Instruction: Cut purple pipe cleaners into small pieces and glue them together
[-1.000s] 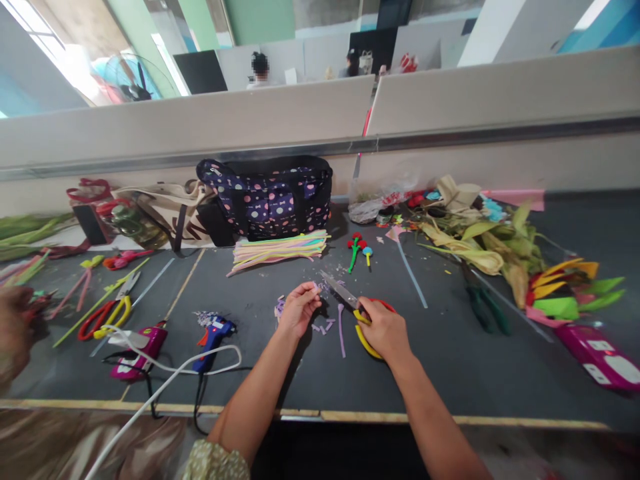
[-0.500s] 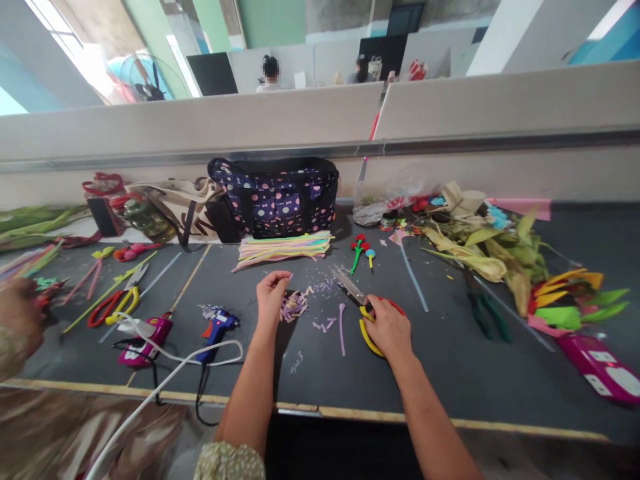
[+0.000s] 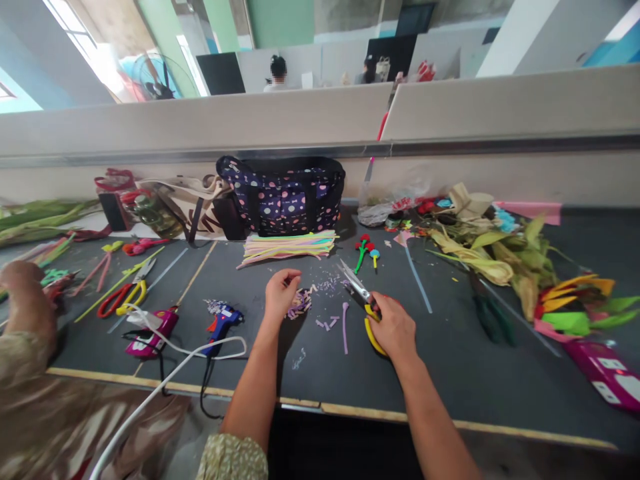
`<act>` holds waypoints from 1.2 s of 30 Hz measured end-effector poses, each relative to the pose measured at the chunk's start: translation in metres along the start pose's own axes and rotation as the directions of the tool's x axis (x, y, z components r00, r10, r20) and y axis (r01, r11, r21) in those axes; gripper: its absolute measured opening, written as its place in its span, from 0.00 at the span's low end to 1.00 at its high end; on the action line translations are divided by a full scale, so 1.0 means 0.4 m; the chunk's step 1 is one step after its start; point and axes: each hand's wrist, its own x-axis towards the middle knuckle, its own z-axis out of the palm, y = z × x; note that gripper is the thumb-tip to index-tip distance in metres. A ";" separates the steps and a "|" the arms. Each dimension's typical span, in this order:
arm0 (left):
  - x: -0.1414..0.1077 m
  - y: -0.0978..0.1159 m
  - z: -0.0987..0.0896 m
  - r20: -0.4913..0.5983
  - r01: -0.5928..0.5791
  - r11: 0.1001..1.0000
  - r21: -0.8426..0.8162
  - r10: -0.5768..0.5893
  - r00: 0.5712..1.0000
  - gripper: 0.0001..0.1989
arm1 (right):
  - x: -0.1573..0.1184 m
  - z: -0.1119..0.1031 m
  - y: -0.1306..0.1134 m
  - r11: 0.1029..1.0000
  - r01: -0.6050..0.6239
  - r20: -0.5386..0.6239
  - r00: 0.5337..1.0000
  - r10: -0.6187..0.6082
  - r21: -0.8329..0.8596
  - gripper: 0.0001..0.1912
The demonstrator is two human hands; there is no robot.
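Observation:
My right hand (image 3: 395, 325) is wrapped round the red and yellow handles of a pair of scissors (image 3: 356, 283), blades pointing up and left. My left hand (image 3: 283, 293) has its thumb and fingers pinched together; whatever is between them is too small to make out. Just beside it lies a heap of short purple and pale cut pieces (image 3: 299, 304), partly hidden by the hand. Between my hands are a few purple pieces (image 3: 327, 324) and a purple pipe cleaner (image 3: 345, 330) with a rounded top. Fine purple clippings (image 3: 329, 285) lie scattered near the blade tips.
Pastel pipe cleaners (image 3: 289, 248) lie before a patterned bag (image 3: 287, 197). A blue glue gun (image 3: 223, 328), a magenta device (image 3: 155, 331) and a white cable (image 3: 173, 375) are at left. Dried husks (image 3: 480, 257) and pliers (image 3: 490, 313) lie right. A co-worker's hand (image 3: 23, 277) is far left.
The scissor blades have come closer together. A small purple tip seen at my left fingertips before no longer shows. The whole view has shifted slightly; the co-worker's hand has moved up.

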 end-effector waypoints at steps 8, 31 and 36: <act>-0.039 0.048 0.029 0.497 -0.244 0.965 0.094 0.167 0.852 0.05 | 0.005 0.006 0.011 0.999 0.011 0.012 1.000 -0.011 -0.038 0.23; -0.085 0.055 0.086 0.709 -0.460 0.858 0.229 0.177 0.682 0.07 | 0.006 0.020 0.013 0.997 -0.074 0.013 0.997 0.074 0.010 0.21; -0.083 0.053 0.110 0.465 -0.052 0.998 -0.029 0.060 0.883 0.05 | 0.005 0.016 0.008 0.996 -0.054 -0.028 0.998 0.057 0.076 0.21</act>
